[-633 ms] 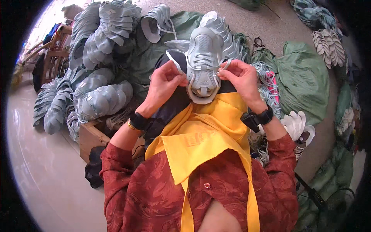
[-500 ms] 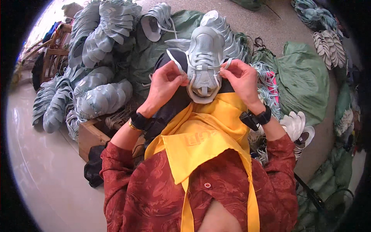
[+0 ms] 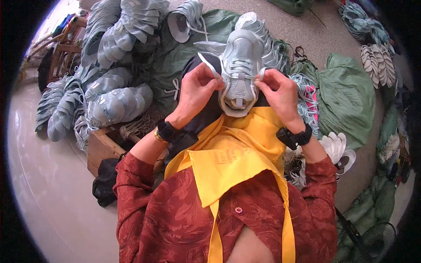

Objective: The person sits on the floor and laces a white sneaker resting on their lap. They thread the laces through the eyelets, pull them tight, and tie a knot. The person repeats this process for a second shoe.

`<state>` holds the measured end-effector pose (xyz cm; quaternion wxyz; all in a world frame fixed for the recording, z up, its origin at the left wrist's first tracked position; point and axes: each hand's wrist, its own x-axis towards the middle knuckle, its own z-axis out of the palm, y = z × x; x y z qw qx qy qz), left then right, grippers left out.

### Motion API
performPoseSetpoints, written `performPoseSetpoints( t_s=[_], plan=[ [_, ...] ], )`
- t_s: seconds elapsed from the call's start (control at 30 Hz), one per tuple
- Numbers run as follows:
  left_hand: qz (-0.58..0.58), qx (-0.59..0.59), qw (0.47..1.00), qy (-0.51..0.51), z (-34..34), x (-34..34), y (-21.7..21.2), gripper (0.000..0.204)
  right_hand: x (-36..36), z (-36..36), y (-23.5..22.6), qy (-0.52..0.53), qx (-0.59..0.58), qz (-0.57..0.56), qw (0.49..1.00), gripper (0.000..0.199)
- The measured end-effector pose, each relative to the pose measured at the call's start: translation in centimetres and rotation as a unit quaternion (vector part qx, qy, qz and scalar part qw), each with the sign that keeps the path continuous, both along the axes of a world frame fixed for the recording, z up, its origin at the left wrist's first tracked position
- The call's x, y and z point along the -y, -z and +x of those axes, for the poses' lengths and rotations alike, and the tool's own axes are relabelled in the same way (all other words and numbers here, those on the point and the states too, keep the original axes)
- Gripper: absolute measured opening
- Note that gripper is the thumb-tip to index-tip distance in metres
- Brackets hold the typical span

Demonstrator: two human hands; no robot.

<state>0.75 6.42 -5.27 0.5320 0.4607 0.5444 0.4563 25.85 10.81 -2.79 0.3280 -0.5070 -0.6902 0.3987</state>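
A pale grey shoe upper (image 3: 242, 49), partly laced, lies on my lap with its heel toward me. White lace crosses its front in several rows. My left hand (image 3: 196, 93) is closed in a pinch on the left lace end (image 3: 208, 63), which sticks up past the fingers. On the other side, my right hand (image 3: 280, 94) pinches the right lace end (image 3: 262, 73) close to the collar. Beneath the heel is my yellow apron (image 3: 258, 125).
Stacks of pale grey uppers (image 3: 118, 105) fill the left, beside a wooden box (image 3: 101, 151). A single upper (image 3: 180, 24) rests on green cloth (image 3: 160, 61) ahead. To the right are a green sack (image 3: 344, 94), a bundle of laces (image 3: 302, 90) and white pieces (image 3: 335, 147).
Both hands and the shoe upper have shifted slightly right in the picture, along with the surroundings. Each hand keeps its pinch on a lace end.
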Motion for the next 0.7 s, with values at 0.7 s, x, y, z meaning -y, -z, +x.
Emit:
performPoseSetpoints(
  t_s=[0.7],
  plan=[
    [0.147, -0.268, 0.951, -0.042, 2.2, -0.3, -1.2, 0.014, 1.2, 1.4, -1.4, 0.009, 0.063, 0.014, 0.998, 0.016]
  ],
)
